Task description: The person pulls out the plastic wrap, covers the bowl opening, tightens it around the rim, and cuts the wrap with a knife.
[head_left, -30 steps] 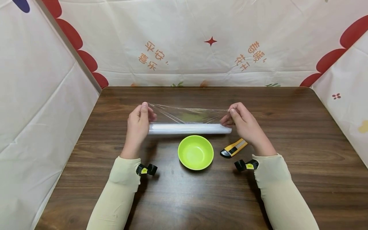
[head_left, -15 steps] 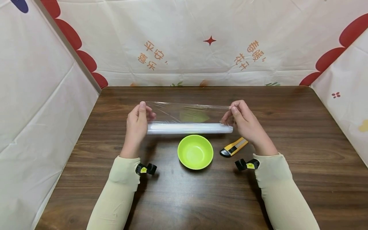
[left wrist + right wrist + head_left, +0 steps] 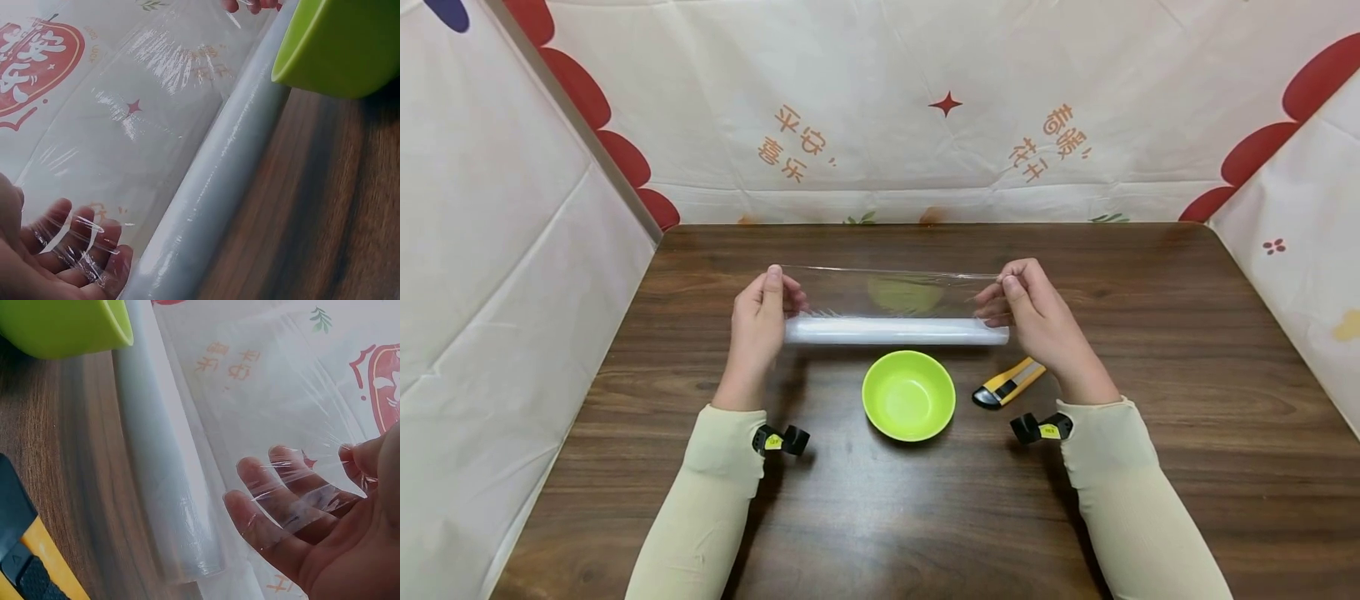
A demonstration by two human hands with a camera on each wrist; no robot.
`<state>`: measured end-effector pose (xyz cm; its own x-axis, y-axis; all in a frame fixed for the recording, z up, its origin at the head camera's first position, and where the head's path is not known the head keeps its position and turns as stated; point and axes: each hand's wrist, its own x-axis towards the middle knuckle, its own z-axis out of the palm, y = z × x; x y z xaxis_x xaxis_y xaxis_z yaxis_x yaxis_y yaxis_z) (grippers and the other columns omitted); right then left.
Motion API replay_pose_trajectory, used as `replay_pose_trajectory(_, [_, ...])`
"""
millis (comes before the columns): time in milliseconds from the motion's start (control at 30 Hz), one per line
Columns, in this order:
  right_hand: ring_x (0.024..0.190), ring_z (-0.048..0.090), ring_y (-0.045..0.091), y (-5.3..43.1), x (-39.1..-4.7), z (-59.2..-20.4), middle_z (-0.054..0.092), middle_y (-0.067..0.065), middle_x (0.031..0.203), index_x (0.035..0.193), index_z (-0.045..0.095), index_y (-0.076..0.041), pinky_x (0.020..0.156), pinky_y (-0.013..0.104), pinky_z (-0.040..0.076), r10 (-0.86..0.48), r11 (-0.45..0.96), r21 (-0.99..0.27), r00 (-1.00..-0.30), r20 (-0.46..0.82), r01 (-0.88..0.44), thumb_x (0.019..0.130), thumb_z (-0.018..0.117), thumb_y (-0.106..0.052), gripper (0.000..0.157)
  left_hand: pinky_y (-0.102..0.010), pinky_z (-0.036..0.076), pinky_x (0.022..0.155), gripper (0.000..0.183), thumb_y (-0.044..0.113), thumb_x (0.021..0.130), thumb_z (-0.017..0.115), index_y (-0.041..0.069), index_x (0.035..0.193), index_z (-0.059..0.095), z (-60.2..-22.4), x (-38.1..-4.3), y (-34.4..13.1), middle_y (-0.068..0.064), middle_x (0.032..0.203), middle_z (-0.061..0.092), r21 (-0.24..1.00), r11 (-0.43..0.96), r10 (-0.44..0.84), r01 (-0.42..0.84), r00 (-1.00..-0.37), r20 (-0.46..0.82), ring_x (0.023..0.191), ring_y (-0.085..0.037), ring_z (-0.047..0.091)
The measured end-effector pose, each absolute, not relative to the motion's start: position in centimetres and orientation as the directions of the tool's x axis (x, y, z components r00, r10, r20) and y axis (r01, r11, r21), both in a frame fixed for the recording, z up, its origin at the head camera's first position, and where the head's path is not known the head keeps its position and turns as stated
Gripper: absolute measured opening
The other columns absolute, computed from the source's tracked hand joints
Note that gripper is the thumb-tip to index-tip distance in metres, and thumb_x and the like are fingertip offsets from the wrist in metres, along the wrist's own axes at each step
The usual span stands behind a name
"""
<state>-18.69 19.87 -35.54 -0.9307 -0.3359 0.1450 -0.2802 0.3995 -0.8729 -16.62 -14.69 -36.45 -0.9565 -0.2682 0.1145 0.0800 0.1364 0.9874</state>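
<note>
A roll of plastic wrap (image 3: 895,331) lies crosswise on the table behind a lime-green bowl (image 3: 909,396). Between my hands a clear sheet of the plastic wrap (image 3: 150,125) stretches up from the roll. My left hand (image 3: 762,317) pinches the sheet's left corner between thumb and forefinger. At the right corner, my right hand (image 3: 1037,317) pinches the same edge, and its other fingers (image 3: 275,506) spread behind the film. A green patch shows in the film above the bowl. In the head view the bowl looks empty.
A yellow and black utility knife (image 3: 1009,383) lies right of the bowl, near the right wrist. The dark wood table (image 3: 880,517) ends at a white printed cloth (image 3: 880,117) at the back, with more cloth along both sides.
The film's top edge has gone from creased and sagging to nearly straight and taut. My right hand has risen slightly. Bowl and knife stay put.
</note>
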Motion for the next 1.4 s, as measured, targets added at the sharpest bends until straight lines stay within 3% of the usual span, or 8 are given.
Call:
replay_pose_trajectory(333, [0.089,0.069,0.018,20.1,-19.2,-35.9,0.067,0.019,0.103,0.113,0.038,-0.001,0.077,0.028,0.058,-0.342,0.349,-0.877,-0.916,0.209,-0.33,0.107,0.026,-0.031,0.033,-0.029,0.054,0.071,0.053,0.038,0.104,0.039,-0.009,0.093,0.061,-36.4,-17.0,-14.9,-0.007,0.079,0.063,0.986,0.117,-0.251,0.118,-0.957,0.145,0.073,-0.017,0.065])
replay_pose_trajectory(733, [0.077,0.07,0.016,20.3,-19.6,-36.1,0.07,0.002,0.087,0.113,0.044,0.002,0.068,0.027,0.059,-0.282,0.24,-0.893,-0.908,0.311,-0.38,0.106,0.034,-0.024,0.029,-0.028,0.054,0.069,0.049,0.039,0.103,0.041,-0.002,0.089,0.063,-36.1,-17.1,-15.0,-0.003,0.077,0.065,0.984,0.095,-0.243,0.15,-0.955,0.169,0.073,-0.018,0.066])
replay_pose_trajectory(900, [0.075,0.071,0.016,20.3,-19.6,-36.0,0.07,0.001,0.085,0.113,0.044,0.002,0.066,0.027,0.059,-0.263,0.212,-0.903,-0.912,0.316,-0.374,0.106,0.036,-0.024,0.029,-0.031,0.055,0.072,0.05,0.041,0.103,0.04,-0.002,0.09,0.062,-36.0,-17.0,-14.9,-0.004,0.079,0.065,0.985,0.093,-0.235,0.147,-0.958,0.165,0.075,-0.019,0.066])
replay_pose_trajectory(1233, [0.076,0.069,0.016,20.2,-19.7,-36.4,0.068,0.001,0.085,0.1,0.045,-0.007,0.07,0.027,0.059,-0.306,-0.001,-0.96,-0.914,0.266,-0.279,0.105,0.036,-0.028,0.024,-0.029,0.055,0.069,0.046,0.039,0.103,0.041,0.001,0.084,0.061,-35.6,-17.1,-14.5,-0.002,0.074,0.063,0.989,0.049,-0.236,0.139,-0.961,0.147,0.069,-0.015,0.064])
replay_pose_trajectory(1400, [0.075,0.065,0.016,20.0,-20.2,-36.2,0.065,0.003,0.081,0.098,0.048,-0.009,0.07,0.029,0.058,-0.319,-0.234,-0.965,-0.929,0.191,-0.118,0.104,0.039,-0.03,0.024,-0.029,0.057,0.068,0.045,0.042,0.101,0.045,0.004,0.081,0.06,-34.6,-17.6,-14.6,-0.003,0.07,0.061,0.985,0.047,-0.219,0.168,-0.96,0.174,0.066,-0.015,0.064])
